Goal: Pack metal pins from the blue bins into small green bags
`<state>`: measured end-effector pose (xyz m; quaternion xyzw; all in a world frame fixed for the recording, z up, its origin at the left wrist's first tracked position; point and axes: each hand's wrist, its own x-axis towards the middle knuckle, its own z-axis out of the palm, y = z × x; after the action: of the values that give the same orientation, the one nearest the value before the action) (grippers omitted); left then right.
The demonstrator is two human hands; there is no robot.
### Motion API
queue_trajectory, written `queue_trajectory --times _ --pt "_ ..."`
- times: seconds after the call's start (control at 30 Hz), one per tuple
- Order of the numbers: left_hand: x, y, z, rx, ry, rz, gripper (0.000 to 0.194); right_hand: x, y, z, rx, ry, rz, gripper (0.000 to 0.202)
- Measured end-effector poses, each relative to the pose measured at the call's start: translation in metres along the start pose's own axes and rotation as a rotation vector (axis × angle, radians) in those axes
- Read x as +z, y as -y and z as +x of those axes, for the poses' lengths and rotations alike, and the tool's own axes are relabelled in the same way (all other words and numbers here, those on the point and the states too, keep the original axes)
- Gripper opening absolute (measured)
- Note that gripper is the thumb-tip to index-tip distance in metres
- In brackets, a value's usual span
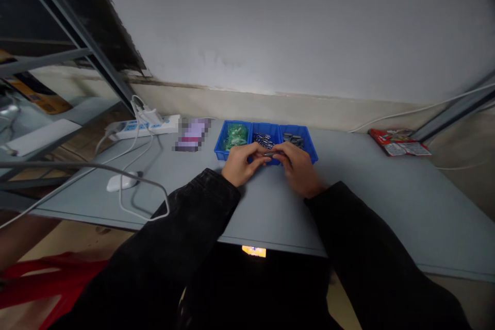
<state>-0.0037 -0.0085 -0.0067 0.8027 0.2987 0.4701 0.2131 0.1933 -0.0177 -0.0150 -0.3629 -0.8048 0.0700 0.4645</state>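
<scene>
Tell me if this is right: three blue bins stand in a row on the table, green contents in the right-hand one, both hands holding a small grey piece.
One thing's wrong: the head view shows the green contents in the left-hand bin. The rest stands: three blue bins in a row, left hand and right hand holding a small grey piece.

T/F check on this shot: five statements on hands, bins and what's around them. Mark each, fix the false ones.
1. The left hand and right hand both have fingertips on a small dark piece. True.
2. Only two blue bins are there. False: three stand side by side.
3. The power strip is left of the bins. True.
4. The red packet lies beside the power strip. False: it lies right of the bins.
5. Both sleeves are black. True.
</scene>
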Motion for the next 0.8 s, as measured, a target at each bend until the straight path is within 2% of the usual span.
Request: queue_trajectory --times 0.23,0.43,0.7,0.8 --pt "0.0002 -0.0043 0.0004 0.049 -0.001 0.048 0.01 0.0039 -0.0007 -0.0019 0.01 0.043 -0.13 0.029" --pt "-0.0011 -0.0043 0.0015 -0.025 -0.106 0.046 0.014 0.0006 -0.0014 -0.0005 0.012 0.039 -0.119 0.015" --pt "-0.0014 -0.0029 0.0018 -0.008 -0.068 0.061 0.013 -0.0008 -0.002 0.001 -0.041 0.041 -0.108 0.015" --pt "-0.002 -0.0035 0.0016 -0.007 -0.052 0.071 0.012 0.0 -0.0019 0.001 -0.069 0.044 -0.121 0.021"
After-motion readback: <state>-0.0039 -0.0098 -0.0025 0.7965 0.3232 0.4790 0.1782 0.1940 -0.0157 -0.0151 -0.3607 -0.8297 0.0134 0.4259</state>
